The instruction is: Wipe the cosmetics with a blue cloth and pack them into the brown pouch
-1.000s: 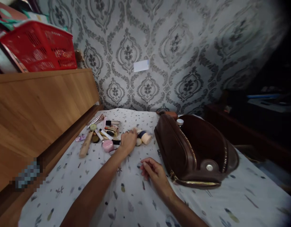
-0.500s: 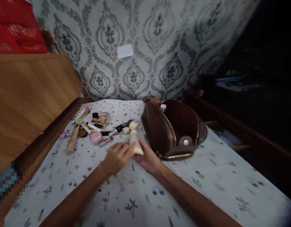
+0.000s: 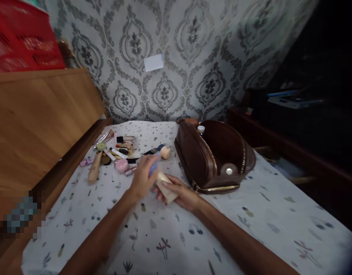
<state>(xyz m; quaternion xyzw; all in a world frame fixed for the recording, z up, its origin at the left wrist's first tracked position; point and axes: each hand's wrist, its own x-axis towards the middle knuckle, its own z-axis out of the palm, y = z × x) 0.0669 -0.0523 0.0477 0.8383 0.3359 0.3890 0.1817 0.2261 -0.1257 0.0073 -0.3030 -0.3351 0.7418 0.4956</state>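
My right hand (image 3: 183, 193) is closed round a cream-coloured squeeze tube (image 3: 167, 187), tilted above the bed sheet just left of the bag. My left hand (image 3: 144, 175) is beside the tube's upper end, its fingers bent and partly smeared by motion. At those fingertips shows a blurred bluish-purple thing (image 3: 153, 167), too unclear to name. A brown zip bag (image 3: 194, 154) stands open right of my hands, with a white-capped bottle (image 3: 201, 130) inside at the back. Behind my left hand lie a pink round jar (image 3: 122, 165) and a small peach-coloured jar (image 3: 165, 152).
Several cosmetics, among them a beige tube (image 3: 95, 170) and a green round piece (image 3: 101, 146), lie at the left on the printed sheet (image 3: 193, 244). A wooden panel (image 3: 50, 110) borders the left, a patterned wall (image 3: 164, 91) the back, and dark furniture the right.
The tube has tipped from nearly upright to a slant and come slightly nearer me in my right hand. My left hand has let go of its lower end and moved up; a bluish thing now shows there.
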